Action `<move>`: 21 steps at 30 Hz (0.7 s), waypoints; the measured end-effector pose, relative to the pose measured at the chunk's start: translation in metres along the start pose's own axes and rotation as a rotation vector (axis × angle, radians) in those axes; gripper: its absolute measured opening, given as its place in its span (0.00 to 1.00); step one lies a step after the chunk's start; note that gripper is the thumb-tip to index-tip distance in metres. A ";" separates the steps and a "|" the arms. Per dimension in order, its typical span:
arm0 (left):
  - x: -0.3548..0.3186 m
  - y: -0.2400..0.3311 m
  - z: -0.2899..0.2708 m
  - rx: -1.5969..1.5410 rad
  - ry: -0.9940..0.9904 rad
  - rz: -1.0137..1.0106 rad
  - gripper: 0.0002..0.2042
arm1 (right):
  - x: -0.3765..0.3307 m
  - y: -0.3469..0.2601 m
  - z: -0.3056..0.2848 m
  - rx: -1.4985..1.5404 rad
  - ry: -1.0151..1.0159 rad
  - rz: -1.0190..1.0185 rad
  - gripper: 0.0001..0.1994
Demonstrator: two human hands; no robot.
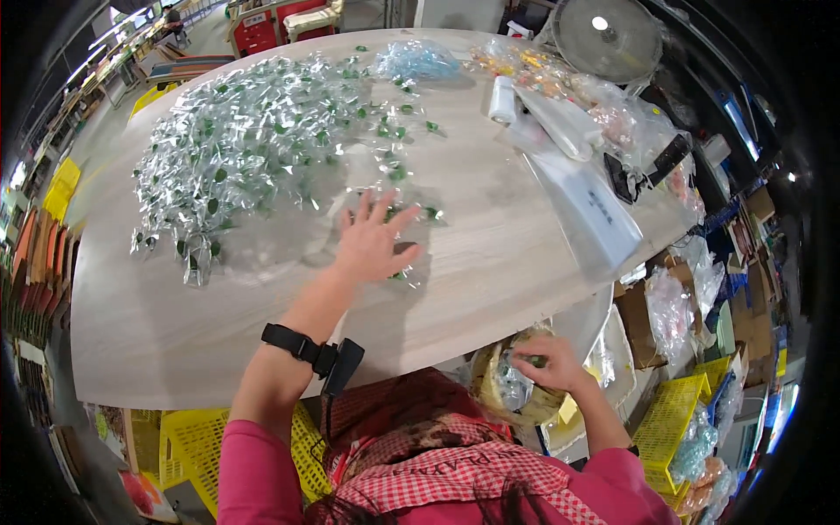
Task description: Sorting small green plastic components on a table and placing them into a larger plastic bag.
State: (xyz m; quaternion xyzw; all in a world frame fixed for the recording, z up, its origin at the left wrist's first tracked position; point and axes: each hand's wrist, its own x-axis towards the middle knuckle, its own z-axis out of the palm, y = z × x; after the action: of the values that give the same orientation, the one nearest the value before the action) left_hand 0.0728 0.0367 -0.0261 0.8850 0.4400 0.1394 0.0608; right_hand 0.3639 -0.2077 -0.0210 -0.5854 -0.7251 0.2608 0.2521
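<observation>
The person's left hand (374,245) is spread, fingers apart, among stray clear packets with green bits (433,213), near the big glittering heap (245,140) of them on the surface (499,271). The right hand (553,366) looks curled around a green packet (535,360) over the round tub (480,378) by the near edge. A hasty sweep might drag several slippery wrappers together; a loose pinch might drop one outside the rim.
</observation>
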 end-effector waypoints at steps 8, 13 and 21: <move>-0.023 0.017 -0.023 -0.229 -0.052 0.292 0.32 | 0.033 0.008 -0.034 0.350 -0.103 0.241 0.13; -0.063 0.027 -0.033 -0.077 -0.124 0.189 0.31 | 0.153 0.022 -0.047 -0.177 0.362 -0.274 0.21; -0.083 0.007 -0.032 -0.243 0.003 0.064 0.23 | 0.254 0.022 0.002 -0.489 0.007 -0.297 0.21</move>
State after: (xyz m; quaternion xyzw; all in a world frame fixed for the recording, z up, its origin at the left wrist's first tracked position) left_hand 0.0209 -0.0336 -0.0102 0.8845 0.3915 0.1950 0.1623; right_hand 0.3309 0.0448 -0.0224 -0.5170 -0.8435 0.0362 0.1412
